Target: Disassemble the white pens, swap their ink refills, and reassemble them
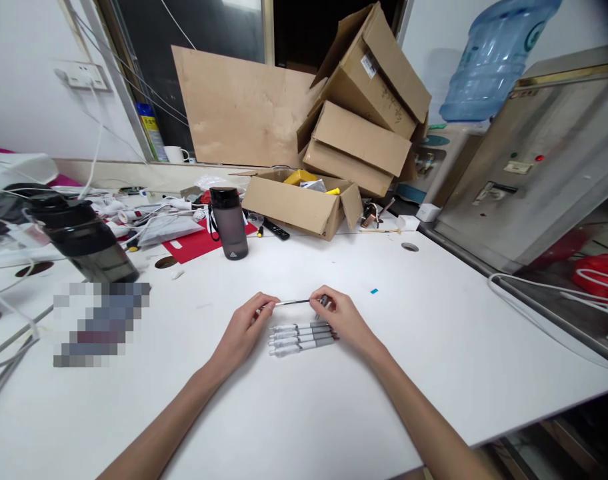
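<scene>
A thin pen refill (293, 303), dark with a pale stretch at the left, spans the gap between my hands just above the table. My left hand (247, 327) pinches its left end between thumb and fingertips. At the other end, the fingers of my right hand (341, 319) are closed on the refill. A small grey piece (325, 301) shows by the right fingertips; its exact kind is unclear. Right below the refill, several white-and-grey pens (299, 339) lie side by side on the white table (284, 413), their grey grips pointing right, close to my right hand.
A dark bottle (230, 227) stands beyond my hands, beside a red folder (191, 245), a remote (276, 229) and an open cardboard box (289, 203). Another bottle (87, 237) leans at left near a blurred patch. A metal cabinet (544, 153) borders the right.
</scene>
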`<state>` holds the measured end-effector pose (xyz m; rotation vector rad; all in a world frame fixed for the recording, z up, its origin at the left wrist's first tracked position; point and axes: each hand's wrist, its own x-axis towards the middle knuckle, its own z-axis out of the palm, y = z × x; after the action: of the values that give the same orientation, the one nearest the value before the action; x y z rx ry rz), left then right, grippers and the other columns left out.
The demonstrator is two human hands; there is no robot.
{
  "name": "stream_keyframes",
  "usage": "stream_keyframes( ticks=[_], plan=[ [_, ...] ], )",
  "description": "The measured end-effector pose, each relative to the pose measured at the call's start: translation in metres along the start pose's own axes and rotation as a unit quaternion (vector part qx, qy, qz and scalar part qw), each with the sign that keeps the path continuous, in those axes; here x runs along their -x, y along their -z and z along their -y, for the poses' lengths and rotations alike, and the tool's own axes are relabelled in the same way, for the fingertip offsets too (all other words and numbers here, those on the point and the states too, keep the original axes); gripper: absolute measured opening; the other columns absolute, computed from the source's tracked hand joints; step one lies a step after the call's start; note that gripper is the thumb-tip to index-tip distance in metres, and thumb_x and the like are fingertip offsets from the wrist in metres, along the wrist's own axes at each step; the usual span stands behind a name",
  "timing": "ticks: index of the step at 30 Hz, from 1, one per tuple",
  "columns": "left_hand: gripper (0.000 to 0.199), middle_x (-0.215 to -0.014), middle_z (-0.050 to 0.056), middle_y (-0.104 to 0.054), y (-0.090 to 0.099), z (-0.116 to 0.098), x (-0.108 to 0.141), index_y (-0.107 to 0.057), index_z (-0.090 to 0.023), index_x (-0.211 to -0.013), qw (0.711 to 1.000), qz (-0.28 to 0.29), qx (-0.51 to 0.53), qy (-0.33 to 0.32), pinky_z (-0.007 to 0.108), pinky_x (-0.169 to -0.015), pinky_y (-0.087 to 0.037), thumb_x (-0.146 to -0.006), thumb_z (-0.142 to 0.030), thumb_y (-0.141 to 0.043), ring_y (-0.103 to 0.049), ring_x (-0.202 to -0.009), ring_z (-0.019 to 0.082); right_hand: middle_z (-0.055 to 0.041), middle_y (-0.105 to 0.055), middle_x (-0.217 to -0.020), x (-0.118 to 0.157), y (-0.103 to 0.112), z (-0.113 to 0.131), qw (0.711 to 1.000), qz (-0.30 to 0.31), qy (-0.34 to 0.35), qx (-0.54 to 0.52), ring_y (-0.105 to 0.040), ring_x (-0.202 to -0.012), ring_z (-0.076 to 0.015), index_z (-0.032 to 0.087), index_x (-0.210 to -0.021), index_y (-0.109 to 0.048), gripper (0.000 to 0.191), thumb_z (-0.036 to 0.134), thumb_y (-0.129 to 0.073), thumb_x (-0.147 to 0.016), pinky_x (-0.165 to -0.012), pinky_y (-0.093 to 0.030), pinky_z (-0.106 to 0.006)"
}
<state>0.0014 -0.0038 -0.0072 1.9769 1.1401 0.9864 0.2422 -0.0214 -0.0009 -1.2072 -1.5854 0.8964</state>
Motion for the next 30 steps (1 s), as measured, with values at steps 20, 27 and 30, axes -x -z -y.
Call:
stream_keyframes(
  ticks=[20, 27, 30],
  plan=[
    [0.039, -0.09, 0.002, -0.065, 0.001, 0.005, -0.001, -0.069, -0.023, -0.108, 0.998, -0.039, -0.002, 0.053, 0.029, -0.073, -0.043, -0.102, -0.051, -0.043, -0.058, -0.08, 0.02, -0.0029, -0.069, -0.096, -0.015, 0.009, -0.019, 0.981, -0.115, -0.004, -0.155, -0.068, -0.08, -0.0175, 0.023, -0.093, -0.063, 0.021, 0.039, -0.068, -0.082, -0.083, -0.055, -0.034],
    [0.04, -0.087, 0.001, -0.062, 0.001, 0.007, -0.001, -0.069, -0.023, -0.106, 0.997, -0.043, 0.006, 0.063, 0.027, -0.067, -0.041, -0.101, -0.054, -0.044, -0.053, -0.072, 0.018, -0.0031, -0.069, -0.099, -0.011, 0.007, -0.008, 0.979, -0.107, -0.004, -0.172, -0.07, -0.084, -0.0183, 0.023, -0.093, -0.064, 0.021, 0.041, -0.071, -0.083, -0.085, -0.057, -0.035],
    [0.04, -0.086, 0.001, -0.061, 0.001, 0.006, -0.001, -0.068, -0.023, -0.107, 0.997, -0.038, 0.013, 0.072, 0.027, -0.065, -0.039, -0.101, -0.054, -0.044, -0.052, -0.071, 0.017, -0.0028, -0.068, -0.1, -0.012, 0.006, -0.008, 0.98, -0.103, 0.002, -0.172, -0.07, -0.083, -0.018, 0.023, -0.093, -0.065, 0.02, 0.04, -0.071, -0.084, -0.085, -0.058, -0.035]
  ],
)
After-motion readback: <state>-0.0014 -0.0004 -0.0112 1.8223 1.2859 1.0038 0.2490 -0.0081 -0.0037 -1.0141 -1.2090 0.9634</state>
